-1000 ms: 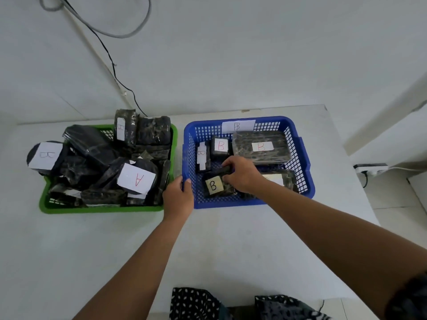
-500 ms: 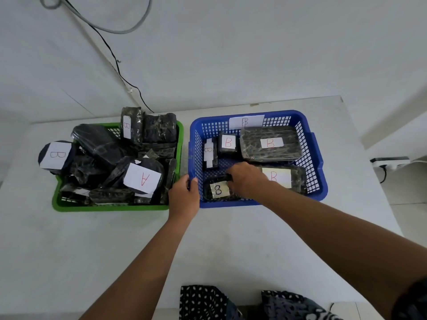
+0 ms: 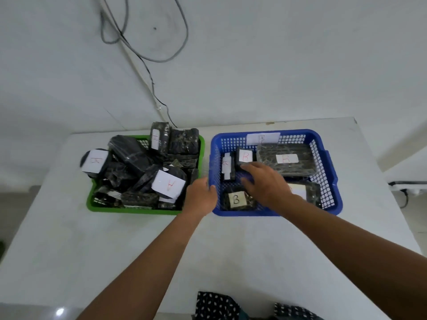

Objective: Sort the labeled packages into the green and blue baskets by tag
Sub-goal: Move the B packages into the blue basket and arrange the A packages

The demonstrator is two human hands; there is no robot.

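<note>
The blue basket (image 3: 329, 158) on the right holds several dark wrapped packages tagged B: a tan-tagged one (image 3: 238, 199) at the near left, a small one (image 3: 245, 157), a narrow one (image 3: 227, 165) and a large flat one (image 3: 286, 159). My right hand (image 3: 265, 185) hovers inside the basket with fingers spread, holding nothing, fingertips close to the small package. My left hand (image 3: 201, 195) grips the blue basket's left rim. The green basket (image 3: 129, 210) on the left is heaped with dark packages, one tagged A (image 3: 169, 184), others tagged B (image 3: 94, 160).
Both baskets sit side by side on a white table (image 3: 92, 250). Cables (image 3: 143, 54) hang on the wall behind. A power strip (image 3: 406, 184) lies on the floor at the right. Patterned cloth (image 3: 219, 306) shows at the near edge.
My right hand has let go of the tan-tagged B package, which now lies in the blue basket, and has risen with fingers spread. My left hand stays on the rim.
</note>
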